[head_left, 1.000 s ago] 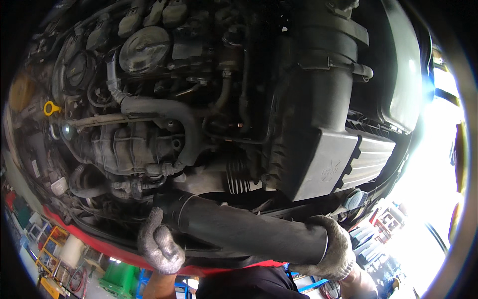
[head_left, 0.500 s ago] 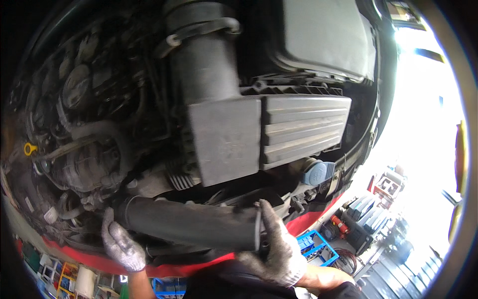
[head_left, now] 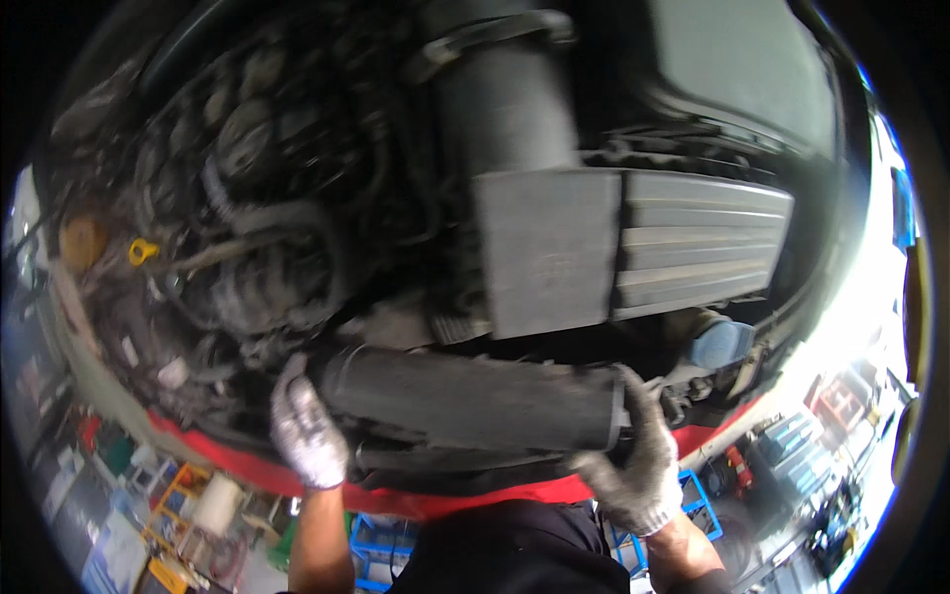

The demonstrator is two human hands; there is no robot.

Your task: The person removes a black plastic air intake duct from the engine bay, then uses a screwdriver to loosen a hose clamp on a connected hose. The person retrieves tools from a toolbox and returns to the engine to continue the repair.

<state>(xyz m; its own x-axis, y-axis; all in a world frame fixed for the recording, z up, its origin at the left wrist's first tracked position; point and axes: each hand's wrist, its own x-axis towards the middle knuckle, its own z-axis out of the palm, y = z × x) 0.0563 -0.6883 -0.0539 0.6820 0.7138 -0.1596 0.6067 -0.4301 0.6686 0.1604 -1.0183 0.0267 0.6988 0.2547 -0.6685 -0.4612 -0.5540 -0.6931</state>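
Observation:
A thick black air duct [head_left: 475,401] lies crosswise at the front of the engine bay. My left hand [head_left: 309,431], in a soiled white glove, is beside its left end with fingers stretched upward. At the other end, my gloved right hand [head_left: 638,460] has its fingers along the rim and its thumb spread apart toward the lower side. Whether either palm presses on the duct cannot be made out. Behind the duct sits a grey air filter box [head_left: 549,252] with a ribbed section [head_left: 703,238] and a wide intake pipe [head_left: 510,109] rising from it.
A blue reservoir cap [head_left: 722,344] is to the right of the duct. Hoses and engine parts fill the left, with a yellow dipstick ring [head_left: 143,250]. The red front edge [head_left: 465,498] of the car runs below, above blue crates [head_left: 381,538] and shop tools.
The whole view has shifted, so the engine bay and both hands appear farther right and a little higher. Relative to the duct, my hands have hardly moved.

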